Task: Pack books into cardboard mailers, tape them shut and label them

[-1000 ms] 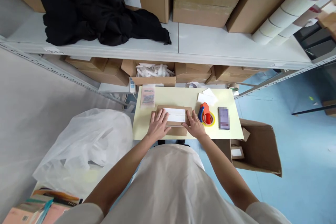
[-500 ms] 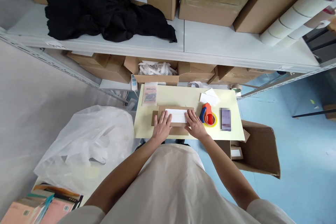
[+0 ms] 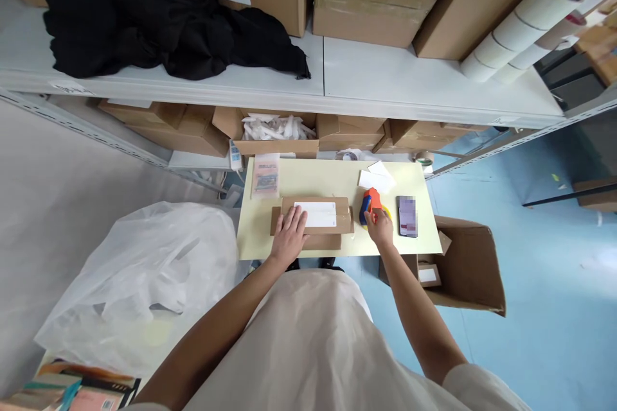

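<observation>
A small cardboard box (image 3: pixel 341 221) with a white label (image 3: pixel 318 214) on top lies on the pale yellow table. My left hand (image 3: pixel 289 234) rests flat over its left end, fingers stretched out and touching the label's edge. To the right of the box, my right hand (image 3: pixel 380 227) has its fingers closed around an orange and blue tape dispenser (image 3: pixel 371 198). The dispenser's yellow-rimmed roll is partly covered by that hand. Flat cardboard (image 3: pixel 322 243) shows beneath the box on the near side.
A phone (image 3: pixel 407 216) lies right of the dispenser, with white cards (image 3: pixel 376 177) behind it. A plastic packet (image 3: pixel 265 176) is at the back left. Shelving (image 3: pixel 366 74) stands behind. An open carton (image 3: pixel 472 270) sits at right, a plastic bag (image 3: pixel 159 270) at left.
My right hand has left the box's right end and moved right onto the tape dispenser. My left hand stays on the box. The view has shifted slightly.
</observation>
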